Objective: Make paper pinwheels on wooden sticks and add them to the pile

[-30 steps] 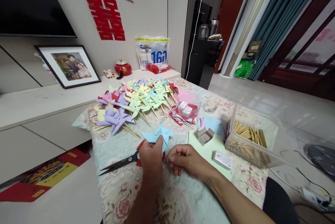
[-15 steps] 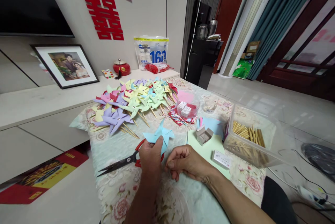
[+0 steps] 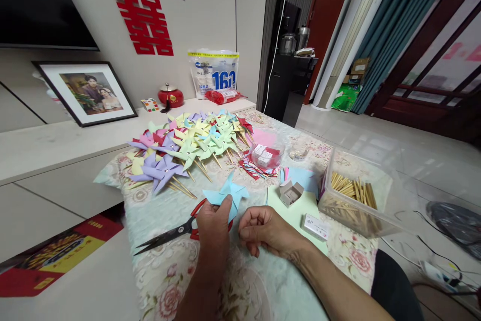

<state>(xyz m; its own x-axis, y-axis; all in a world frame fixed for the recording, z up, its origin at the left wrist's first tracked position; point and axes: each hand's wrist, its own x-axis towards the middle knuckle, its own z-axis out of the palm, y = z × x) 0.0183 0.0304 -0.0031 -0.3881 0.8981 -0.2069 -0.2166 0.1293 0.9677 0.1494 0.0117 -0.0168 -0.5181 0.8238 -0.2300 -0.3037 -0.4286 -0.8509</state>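
Observation:
A light blue paper pinwheel (image 3: 233,192), its blades folded in, is held by my left hand (image 3: 215,221), thumb on top near its centre. My right hand (image 3: 259,231) rests just to the right with fingers curled together. Whether something small sits in those fingers is hidden. Under and beside my left hand lie scissors (image 3: 181,231) with red handles and dark blades, pointing left. Beyond them is a pile of finished-looking pinwheels on sticks, a purple pinwheel (image 3: 165,171) nearest.
At right stands a clear plastic box (image 3: 347,216) of short wooden sticks (image 3: 353,188). An open small box (image 3: 291,193) and a closed white box (image 3: 314,227) lie on green paper (image 3: 276,206). Behind are paper strips (image 3: 257,168) and a clear tape roll (image 3: 299,152).
The camera view has shifted slightly, so the scene sits a little further left. My left hand keeps hold of the blue pinwheel; my right hand's fingers stay curled.

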